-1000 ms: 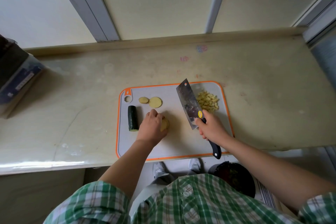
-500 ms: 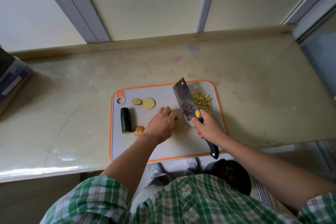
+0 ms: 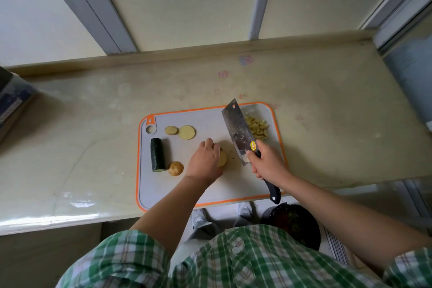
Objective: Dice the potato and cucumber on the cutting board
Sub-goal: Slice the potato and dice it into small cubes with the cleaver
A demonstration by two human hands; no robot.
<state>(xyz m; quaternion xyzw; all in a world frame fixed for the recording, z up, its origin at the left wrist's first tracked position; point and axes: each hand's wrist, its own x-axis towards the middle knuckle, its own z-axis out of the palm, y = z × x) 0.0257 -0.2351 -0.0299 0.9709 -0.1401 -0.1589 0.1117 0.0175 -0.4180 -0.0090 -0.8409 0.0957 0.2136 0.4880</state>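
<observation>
Two bare hands work over a grey, orange-rimmed cutting board point(image 3: 210, 192) on a pale bench point(image 3: 327, 112), seen from above. Judging by the layout, the potato is partly diced and the cucumber not yet cut up. A heap of diced potato point(image 3: 257, 126) lies at the board's far right corner. Two round potato slices point(image 3: 186, 132) lie near its far left corner. A dark cucumber piece point(image 3: 157, 158) lies lengthwise along its left edge, with a rounded potato end point(image 3: 175, 168) just beside the cucumber's near tip. At the board's centre the left hand point(image 3: 205, 159) rests on a potato piece point(image 3: 222, 159), its fingers point(image 3: 209, 144) curled down over the top to steady it (how much potato lies beneath is hidden). The right hand point(image 3: 266, 161) grasps the black handle of a cleaver point(image 3: 235, 131), fingers point(image 3: 256, 169) wrapped firmly round it. The broad blade appears raised and tilted, pointing toward the board's far edge, just right of the held potato and apart from it. The step in hand seems to be cutting this piece. The next move likely calls for bringing the blade down close beside the left knuckles, fingertips tucked back, then cross-cutting into cubes.
</observation>
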